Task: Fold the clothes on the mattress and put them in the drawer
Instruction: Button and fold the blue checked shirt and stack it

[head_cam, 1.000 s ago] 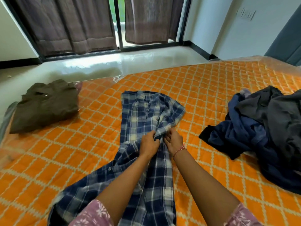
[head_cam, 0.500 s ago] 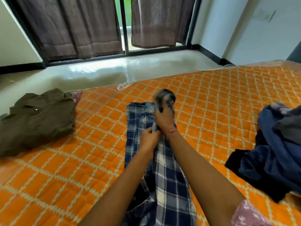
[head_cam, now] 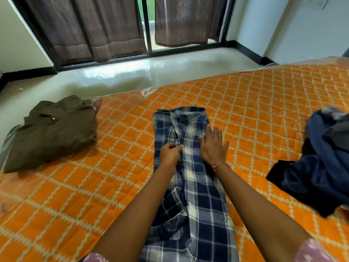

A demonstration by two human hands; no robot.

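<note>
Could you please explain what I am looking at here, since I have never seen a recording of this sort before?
There is no machine here. A person wears a camera on the head, so the single picture looks forward and down along their own two bare arms. They kneel or sit at an orange quilted mattress with a cream lattice pattern that lies on a pale glossy floor, facing brown curtains. In the middle lies a blue and white plaid shirt, already narrowed into a long strip. The left hand pinches a fold of it, while the right hand lies flat and open on the cloth, with no grip on anything. To the left sits a folded olive-brown garment; to the right waits an unfolded heap of dark navy and grey clothes. No drawer is in view.
</note>
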